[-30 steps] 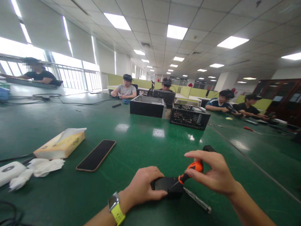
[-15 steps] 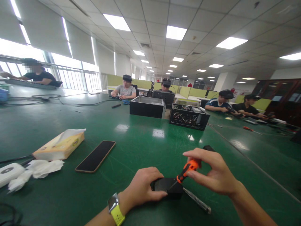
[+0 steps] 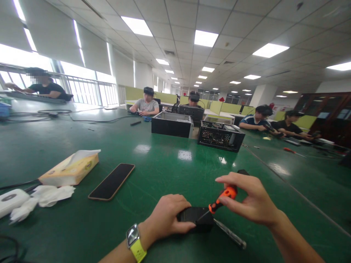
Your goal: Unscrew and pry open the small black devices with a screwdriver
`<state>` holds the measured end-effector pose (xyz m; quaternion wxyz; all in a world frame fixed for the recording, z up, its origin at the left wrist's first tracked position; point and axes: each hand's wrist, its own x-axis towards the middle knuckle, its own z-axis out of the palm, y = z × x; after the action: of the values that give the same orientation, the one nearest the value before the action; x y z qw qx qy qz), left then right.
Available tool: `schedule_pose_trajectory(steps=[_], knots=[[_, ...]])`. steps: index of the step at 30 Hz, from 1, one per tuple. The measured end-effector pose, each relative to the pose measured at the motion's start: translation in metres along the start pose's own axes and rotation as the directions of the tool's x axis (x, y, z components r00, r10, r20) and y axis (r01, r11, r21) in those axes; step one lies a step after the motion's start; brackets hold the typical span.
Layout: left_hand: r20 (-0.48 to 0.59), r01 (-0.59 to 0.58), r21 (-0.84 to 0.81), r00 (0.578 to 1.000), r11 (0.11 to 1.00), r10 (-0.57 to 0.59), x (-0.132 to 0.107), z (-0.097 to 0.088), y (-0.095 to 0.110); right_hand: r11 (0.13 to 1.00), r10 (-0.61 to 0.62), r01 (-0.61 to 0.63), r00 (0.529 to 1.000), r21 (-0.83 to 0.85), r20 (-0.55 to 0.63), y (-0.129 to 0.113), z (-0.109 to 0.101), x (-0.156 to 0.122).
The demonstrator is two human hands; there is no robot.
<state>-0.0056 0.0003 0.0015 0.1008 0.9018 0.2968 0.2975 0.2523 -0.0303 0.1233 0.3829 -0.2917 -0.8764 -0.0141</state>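
- And there it went! The orange-and-black screwdriver (image 3: 229,191) had swung its handle rightward from the half-second-earlier view, back near its first lean, while the black block (image 3: 204,215) stayed put.
- Right hand (image 3: 253,199): partly open, loosely curled, thumb against the screwdriver's handle, forefinger arched clear; the other fingertips were hidden.
- Left hand (image 3: 170,215): half closed around the block's left end, fingers on the far side, thumb at the near edge, pinning it to the green table (image 3: 153,171).
- The driver's tip met the block's top, just beside that thumb!
- Over to the containers: the tissue pack (image 3: 71,170) had a sheet poking out; the perforated case (image 3: 221,137) showed parts inside, too small to name.
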Motion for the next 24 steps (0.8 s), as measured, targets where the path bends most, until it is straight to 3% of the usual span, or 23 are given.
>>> schedule_pose_trajectory(steps=[3, 8, 14, 20, 24], knots=[[0.007, 0.006, 0.003, 1.0, 1.0, -0.006, 0.0004, -0.0005, 0.0006, 0.999, -0.018, 0.017, 1.0, -0.033, -0.013, 0.0004, 0.0, -0.0006], [0.014, 0.01, -0.002, 1.0, 1.0, -0.01, 0.0004, -0.0006, 0.001, 0.994, 0.001, -0.009, 0.997, 0.106, 0.074, 0.0006, -0.0024, 0.001], [0.005, 0.007, -0.016, 1.0, 1.0, -0.007, 0.0008, -0.0008, 0.0013, 0.999, -0.033, 0.033, 0.999, -0.041, -0.018, -0.0001, 0.0002, -0.0006], [-0.008, 0.001, -0.014, 1.0, 1.0, -0.001, 0.0001, -0.0006, 0.0017, 0.993, 0.004, -0.016, 0.995, 0.115, 0.098, -0.0017, -0.0032, 0.0026], [-0.01, 0.007, -0.021, 1.0, 1.0, -0.007, 0.0005, -0.0003, 0.001, 0.999, 0.022, -0.025, 0.997, 0.035, 0.075, -0.0012, -0.0037, 0.0005]])
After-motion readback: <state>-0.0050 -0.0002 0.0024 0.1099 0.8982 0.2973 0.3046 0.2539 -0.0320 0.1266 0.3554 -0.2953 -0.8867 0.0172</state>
